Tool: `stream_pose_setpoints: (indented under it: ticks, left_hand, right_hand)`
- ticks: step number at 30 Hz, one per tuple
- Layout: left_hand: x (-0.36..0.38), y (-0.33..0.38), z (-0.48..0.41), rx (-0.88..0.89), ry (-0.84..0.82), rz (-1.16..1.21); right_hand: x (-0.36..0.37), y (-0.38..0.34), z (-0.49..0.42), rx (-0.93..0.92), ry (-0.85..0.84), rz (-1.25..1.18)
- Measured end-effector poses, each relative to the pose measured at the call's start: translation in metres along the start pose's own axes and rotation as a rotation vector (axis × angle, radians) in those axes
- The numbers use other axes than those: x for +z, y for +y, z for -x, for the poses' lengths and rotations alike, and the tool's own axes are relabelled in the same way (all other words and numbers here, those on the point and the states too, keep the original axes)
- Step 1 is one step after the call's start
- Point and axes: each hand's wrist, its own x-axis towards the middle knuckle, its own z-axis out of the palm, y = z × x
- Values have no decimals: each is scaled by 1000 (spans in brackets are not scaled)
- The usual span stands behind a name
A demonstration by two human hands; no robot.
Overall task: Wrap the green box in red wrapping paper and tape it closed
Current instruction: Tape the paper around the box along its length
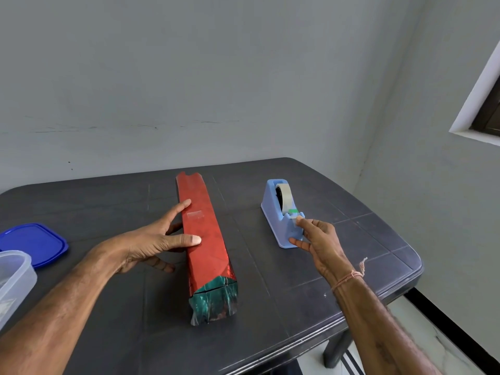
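**Green box (pixel 213 301) lay mid-counter, red on, near end open, and I was going for more tape**

The red wrapping paper (pixel 208 255) covered the long sides, with one strip of tape (pixel 195 215) on the seam, but green showed at the end nearest me. My left grip (pixel 151 244) was flat and released, thumb and forefinger pressing the seam down. My right grip (pixel 316 239) wasn't grasping anything: its forefinger (pixel 299 220) touched the tape end (pixel 293 212) on the blue tape dispenser (pixel 273 212), thumb lower on the front. My tip: keep that left pressure on so the paper can't spring open. Pinch the tab properly, pull toward yourself, then tear down on the cutter. The dispenser could slide on the counter (pixel 351 239) otherwise.
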Motion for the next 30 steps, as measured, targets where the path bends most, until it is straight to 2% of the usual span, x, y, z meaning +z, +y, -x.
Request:
stream_pose_setpoints:
  ticks: [18, 30]
  left_hand:
    - [1, -1, -1, 4, 3, 14]
    - [1, 0, 0, -1, -8, 36]
  right_hand:
    - [0, 12, 12, -83, -30, -85]
    - [1, 22, 13, -93, 12, -135]
